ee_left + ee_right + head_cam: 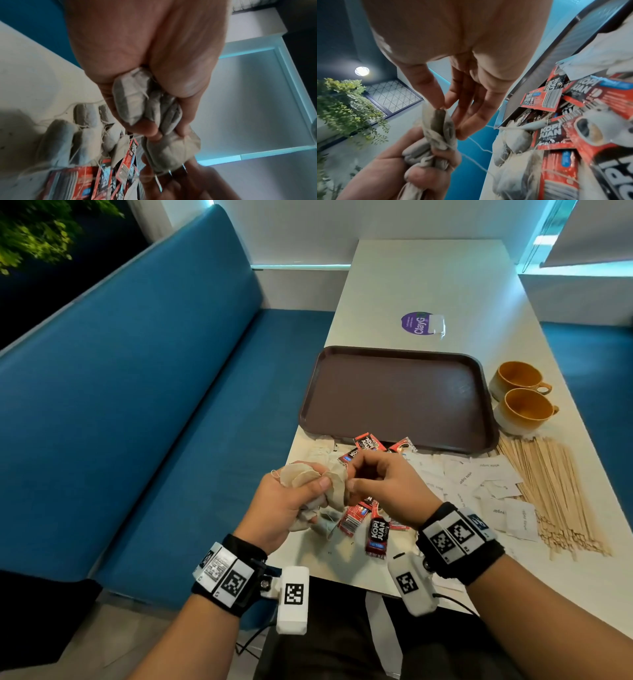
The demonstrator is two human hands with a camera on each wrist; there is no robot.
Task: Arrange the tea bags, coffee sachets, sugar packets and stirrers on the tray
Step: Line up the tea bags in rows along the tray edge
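Tea bags (310, 479), bunched in the curled left hand (279, 508) and pinched by the right hand (387, 487) at frame centre, hid the coffee sachets (376, 534) partly.

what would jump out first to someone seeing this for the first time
Front and centre, the left hand grips a bunch of tea bags while the right hand pinches one of them. Behind them lies an empty brown tray, with red coffee sachets, white sugar packets and wooden stirrers scattered near it.

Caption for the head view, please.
Left hand grips a bunch of tea bags while right hand pinches one; brown tray bare.
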